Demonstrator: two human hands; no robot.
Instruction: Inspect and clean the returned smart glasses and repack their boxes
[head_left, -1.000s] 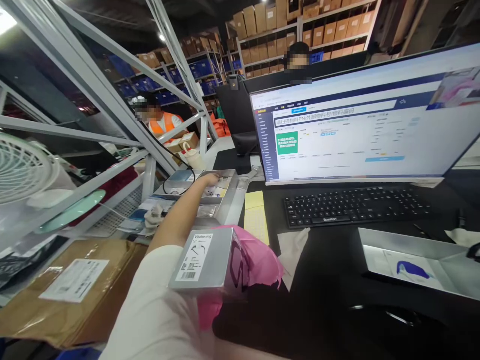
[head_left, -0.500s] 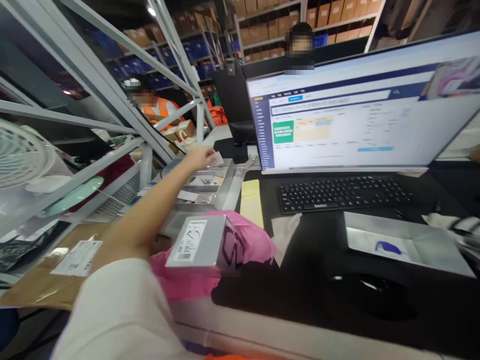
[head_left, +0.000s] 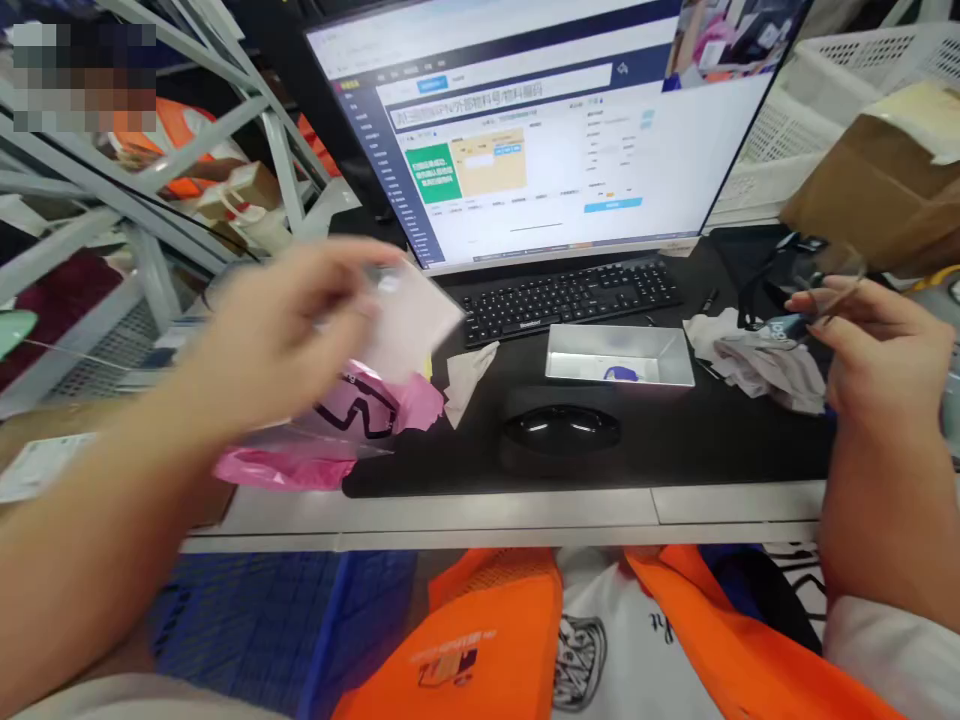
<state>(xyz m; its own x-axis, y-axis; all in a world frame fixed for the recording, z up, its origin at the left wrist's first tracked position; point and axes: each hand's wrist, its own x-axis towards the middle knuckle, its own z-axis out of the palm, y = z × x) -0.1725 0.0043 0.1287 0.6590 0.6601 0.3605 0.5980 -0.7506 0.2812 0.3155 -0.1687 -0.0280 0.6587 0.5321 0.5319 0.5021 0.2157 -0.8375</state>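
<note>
My left hand [head_left: 300, 340], blurred by motion, pinches a small whitish square packet [head_left: 420, 325] over the left of the desk. Below it lie a pink plastic bag [head_left: 300, 468] and a box [head_left: 360, 405] printed with a goggle outline, partly hidden by my hand and the packet. On the right, my right hand [head_left: 877, 340] pinches a thin item with fine loops and a dark end, whose kind I cannot make out. Crumpled grey cloth [head_left: 772, 370] lies beside that hand. An open grey box tray [head_left: 621, 357] with a small purple-blue piece [head_left: 621, 374] stands between the hands.
A monitor [head_left: 525, 130] and black keyboard [head_left: 570, 295] stand behind. A glossy black object [head_left: 562, 428] lies on the black mat. Brown packaging [head_left: 885, 190] and white baskets [head_left: 817, 100] are at right. A blue crate [head_left: 247, 620] sits below the desk; a person [head_left: 172, 140] is at far left.
My view has turned right and down. My left hand has come back from the compartment tray at the left with the whitish packet. My right hand has come into view.
</note>
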